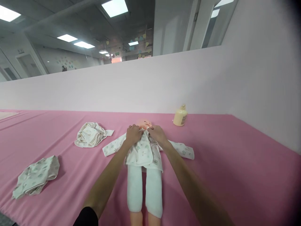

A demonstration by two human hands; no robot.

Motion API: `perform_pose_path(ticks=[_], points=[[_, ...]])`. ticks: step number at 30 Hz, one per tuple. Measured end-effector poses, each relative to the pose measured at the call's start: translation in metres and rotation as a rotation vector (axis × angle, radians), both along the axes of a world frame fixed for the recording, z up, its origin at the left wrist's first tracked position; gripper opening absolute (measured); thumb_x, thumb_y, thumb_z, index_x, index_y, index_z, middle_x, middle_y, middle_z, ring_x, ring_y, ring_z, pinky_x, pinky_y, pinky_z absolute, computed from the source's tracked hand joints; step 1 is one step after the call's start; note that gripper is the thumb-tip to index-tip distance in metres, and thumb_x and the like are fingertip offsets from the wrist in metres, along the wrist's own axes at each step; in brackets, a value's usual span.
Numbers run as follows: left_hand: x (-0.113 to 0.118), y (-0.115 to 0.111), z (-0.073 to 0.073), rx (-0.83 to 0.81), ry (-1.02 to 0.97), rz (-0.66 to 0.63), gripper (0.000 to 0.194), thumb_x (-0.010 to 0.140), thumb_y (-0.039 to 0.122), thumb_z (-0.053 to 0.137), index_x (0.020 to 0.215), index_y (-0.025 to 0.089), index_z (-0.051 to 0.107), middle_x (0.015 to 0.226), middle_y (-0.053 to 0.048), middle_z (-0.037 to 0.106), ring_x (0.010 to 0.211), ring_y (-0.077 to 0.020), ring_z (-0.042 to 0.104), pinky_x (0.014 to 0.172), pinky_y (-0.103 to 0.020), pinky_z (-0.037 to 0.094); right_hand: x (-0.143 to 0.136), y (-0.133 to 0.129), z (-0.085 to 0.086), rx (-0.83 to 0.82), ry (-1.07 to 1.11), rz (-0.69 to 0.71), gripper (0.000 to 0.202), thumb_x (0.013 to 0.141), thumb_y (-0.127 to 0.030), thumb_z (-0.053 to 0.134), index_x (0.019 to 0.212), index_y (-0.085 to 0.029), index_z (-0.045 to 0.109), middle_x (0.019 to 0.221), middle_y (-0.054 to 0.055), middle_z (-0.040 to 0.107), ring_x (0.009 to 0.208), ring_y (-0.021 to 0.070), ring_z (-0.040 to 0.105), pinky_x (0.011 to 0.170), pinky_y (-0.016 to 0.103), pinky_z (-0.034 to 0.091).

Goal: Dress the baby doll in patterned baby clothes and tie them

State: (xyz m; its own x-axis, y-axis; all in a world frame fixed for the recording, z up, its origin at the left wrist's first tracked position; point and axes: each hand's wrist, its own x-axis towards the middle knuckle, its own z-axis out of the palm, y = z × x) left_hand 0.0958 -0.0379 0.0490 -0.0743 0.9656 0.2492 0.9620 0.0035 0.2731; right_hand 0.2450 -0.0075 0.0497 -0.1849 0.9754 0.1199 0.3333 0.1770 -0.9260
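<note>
A baby doll (144, 124) lies on its back on the pink sheet, feet toward me, in white trousers (134, 188). Its upper body is covered by a white printed baby jacket (142, 153), sleeves stretched out to both sides and the front panels overlapping. At the neckline, my left hand (134, 134) has its fingers curled on the jacket's left collar edge. My right hand (157, 133) pinches the collar on the other side, just below the doll's chin. Both hands partly hide the shoulders, and the doll's own hands do not show.
A cream pump bottle (180, 116) stands at the back right, near the white wall (117, 91). To the left lie a crumpled white garment (90, 135) and a folded printed cloth (37, 175). The pink sheet (223, 163) covers the surface; above the wall is a window (77, 31).
</note>
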Motion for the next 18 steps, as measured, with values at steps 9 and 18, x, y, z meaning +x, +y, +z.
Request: perform_pose_path(ticks=[9, 18], points=[[0.0, 0.011, -0.003, 0.0, -0.169, -0.018, 0.03, 0.092, 0.038, 0.048, 0.097, 0.025, 0.074, 0.116, -0.01, 0.062, 0.117, -0.0303, 0.049, 0.098, -0.045, 0.034, 0.008, 0.015, -0.003, -0.272, 0.363, 0.107, 0.01, 0.073, -0.017, 0.062, 0.066, -0.017, 0.054, 0.056, 0.0, 0.055, 0.049, 0.0095, 0.048, 0.045, 0.021, 0.036], [0.002, 0.013, -0.005, 0.015, -0.363, -0.03, 0.035, 0.084, 0.051, 0.055, 0.088, 0.023, 0.075, 0.113, -0.005, 0.066, 0.11, -0.0289, 0.053, 0.093, -0.042, 0.037, 0.013, 0.019, -0.007, -0.34, 0.45, 0.156, 0.011, 0.073, -0.016, 0.061, 0.065, -0.016, 0.054, 0.057, -0.001, 0.053, 0.049, 0.0085, 0.048, 0.046, 0.021, 0.035]])
